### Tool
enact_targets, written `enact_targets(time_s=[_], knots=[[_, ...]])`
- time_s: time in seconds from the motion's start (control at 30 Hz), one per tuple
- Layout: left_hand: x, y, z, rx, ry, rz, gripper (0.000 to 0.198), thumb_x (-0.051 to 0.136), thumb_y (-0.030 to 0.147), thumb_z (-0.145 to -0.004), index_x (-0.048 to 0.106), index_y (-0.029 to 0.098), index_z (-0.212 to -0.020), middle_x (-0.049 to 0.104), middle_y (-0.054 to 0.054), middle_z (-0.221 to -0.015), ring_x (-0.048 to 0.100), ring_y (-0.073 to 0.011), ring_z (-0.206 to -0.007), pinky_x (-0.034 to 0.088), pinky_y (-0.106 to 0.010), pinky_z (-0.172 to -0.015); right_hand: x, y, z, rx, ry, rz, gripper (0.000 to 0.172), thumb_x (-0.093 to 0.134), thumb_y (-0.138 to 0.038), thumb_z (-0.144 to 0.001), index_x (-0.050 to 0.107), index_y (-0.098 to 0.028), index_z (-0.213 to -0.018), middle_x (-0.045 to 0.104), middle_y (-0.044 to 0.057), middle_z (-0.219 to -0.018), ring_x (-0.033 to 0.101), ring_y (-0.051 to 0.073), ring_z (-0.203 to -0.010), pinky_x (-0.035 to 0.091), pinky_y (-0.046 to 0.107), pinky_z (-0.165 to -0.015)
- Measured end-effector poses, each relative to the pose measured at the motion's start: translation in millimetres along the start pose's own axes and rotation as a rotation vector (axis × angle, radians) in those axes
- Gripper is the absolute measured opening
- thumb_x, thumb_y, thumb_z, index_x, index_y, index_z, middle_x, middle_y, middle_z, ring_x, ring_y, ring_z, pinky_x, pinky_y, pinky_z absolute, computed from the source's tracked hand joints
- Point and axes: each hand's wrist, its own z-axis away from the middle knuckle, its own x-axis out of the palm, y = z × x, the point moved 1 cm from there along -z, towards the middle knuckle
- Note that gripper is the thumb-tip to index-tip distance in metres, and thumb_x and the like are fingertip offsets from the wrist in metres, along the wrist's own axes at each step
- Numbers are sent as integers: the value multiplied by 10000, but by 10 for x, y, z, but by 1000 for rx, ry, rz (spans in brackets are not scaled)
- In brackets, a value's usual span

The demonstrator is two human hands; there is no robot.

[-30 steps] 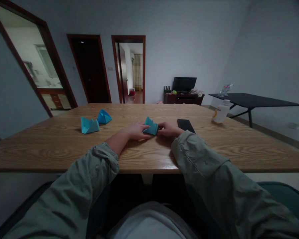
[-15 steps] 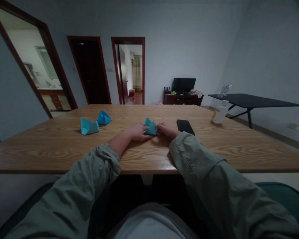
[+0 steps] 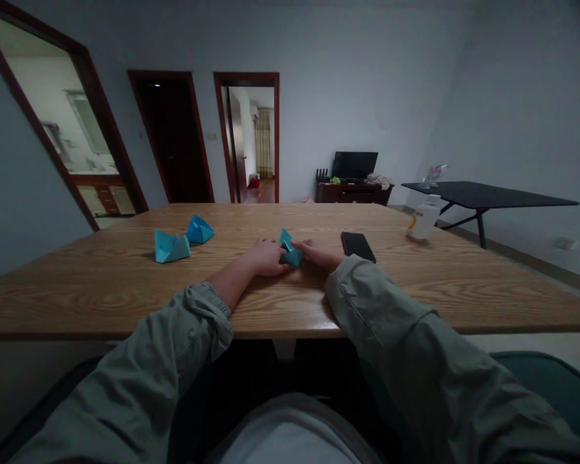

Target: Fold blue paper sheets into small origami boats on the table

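Our left hand (image 3: pixel 267 256) and right hand (image 3: pixel 320 254) met at a folded blue origami boat (image 3: pixel 290 255) on the wooden worktop (image 3: pixel 125 303).
Its left side was hidden behind our curled left hand, our right fingertips (image 3: pixel 300 245) touched it, and we could not tell whether either hand gripped it. Two more blue paper boats (image 3: pixel 171 246) sat to the left; a black smartphone (image 3: pixel 357 247) lay to the right.

Home, apartment living area: wooden table (image 3: pixel 101 283), TV (image 3: pixel 354 165) on low cabinet (image 3: pixel 350 193), curtain (image 3: pixel 263 134) in room beyond doorway.
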Motion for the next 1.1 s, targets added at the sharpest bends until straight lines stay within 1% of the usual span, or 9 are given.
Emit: enact_targets(time_s=[0.1, 0.2, 0.37, 0.6, 0.7, 0.8, 0.93, 1.0, 1.1], knots=[[-15, 12, -9, 1, -7, -48, 488, 488, 567, -834, 691, 227, -1120, 658, -117, -1132, 532, -321, -1115, 341, -477, -1001, -5, -28, 10, -8, -32, 58, 742, 313, -790, -843, 692, -156, -765, 649, 77, -700, 566, 176, -647, 379, 278, -614], [-26, -1, -7, -15, -11, -40, 486, 493, 556, -835, 674, 259, -1174, 672, -106, -1121, 545, -319, -1111, 361, -464, -991, -18, -45, 32, -32, -50, 95, 683, 406, -793, -809, 697, -176, -772, 644, 63, -670, 560, 170, -628, 366, 272, -595], [-29, -44, -20, -38, -52, -10, 445, 496, 560, -836, 701, 289, -1124, 690, -81, -1105, 567, -306, -1103, 383, -429, -982, -40, -71, 57, -7, -58, 82, 737, 425, -831, -762, 694, -145, -756, 643, 75, -673, 551, 166, -616, 351, 276, -574], [-46, -44, 1, -56, -14, 8, 382, 522, 506, -839, 709, 241, -1040, 703, -81, -1065, 617, -271, -1023, 439, -369, -908, -39, -78, 63, -32, -45, -2, 577, 611, -717, -743, 713, -149, -742, 653, 58, -682, 584, 173, -678, 389, 257, -617], [-79, -15, 30, -42, -4, 28, 370, 526, 469, -843, 682, 266, -1110, 701, -69, -1093, 622, -268, -1017, 449, -364, -888, -38, -50, 56, -17, -41, -20, 539, 663, -681, -723, 718, -145, -747, 661, 61, -704, 593, 178, -698, 403, 252, -633], [-111, 12, 49, -27, -2, 36, 437, 534, 448, -841, 611, 299, -1245, 687, -67, -1148, 618, -277, -1036, 451, -369, -886, -36, -20, 42, -13, -50, -5, 525, 669, -669, -722, 721, -148, -763, 668, 61, -744, 594, 177, -711, 406, 250, -642], [-115, 27, 46, -22, -8, 31, 483, 540, 448, -839, 568, 314, -1302, 663, -63, -1202, 601, -281, -1078, 445, -366, -909, -32, -10, 31, -65, -93, 5, 531, 622, -672, -756, 721, -150, -776, 662, 58, -782, 577, 163, -712, 399, 254, -662], [-104, 25, 39, -29, -8, 31, 506, 534, 455, -840, 544, 323, -1329, 657, -60, -1211, 601, -281, -1082, 450, -366, -906, -35, -14, 34, -87, -124, -2, 553, 592, -687, -765, 714, -148, -762, 650, 51, -758, 556, 154, -687, 390, 260, -653], [-89, 18, 36, -35, -17, 31, 554, 525, 472, -841, 495, 326, -1374, 639, -64, -1245, 596, -283, -1096, 447, -379, -922, -46, -9, 40, -23, -108, -69, 639, 510, -744, -775, 703, -136, -748, 613, 39, -667, 509, 145, -620, 370, 272, -609]])
